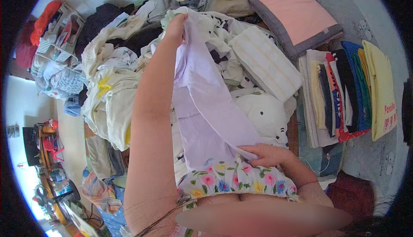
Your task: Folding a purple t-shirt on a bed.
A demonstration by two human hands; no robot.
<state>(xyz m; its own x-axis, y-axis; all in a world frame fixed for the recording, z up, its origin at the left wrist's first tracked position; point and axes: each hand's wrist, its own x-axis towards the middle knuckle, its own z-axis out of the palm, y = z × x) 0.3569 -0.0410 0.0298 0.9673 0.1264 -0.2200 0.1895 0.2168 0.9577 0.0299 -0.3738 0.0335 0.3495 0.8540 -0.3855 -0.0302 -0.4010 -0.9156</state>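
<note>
1. Across the middle of the view, a pale lavender garment (215,103) is stretched lengthwise between the two hands, above white black-patterned fabric (262,112).
2. Its far end is gripped by the left hand (175,30), with the arm extended forward.
3. Its near right edge is grasped by the right hand (270,154), close to the floral top (223,182) that is worn by the person.
4. Right of the garment, a folded striped towel (267,63) is laid near a grey-edged pink cushion (297,15).
5. Farther right, folded clothes (335,93) are lined up in a row.
6. On the left, pale clothes (114,97) are heaped near a white basket (58,52).
</note>
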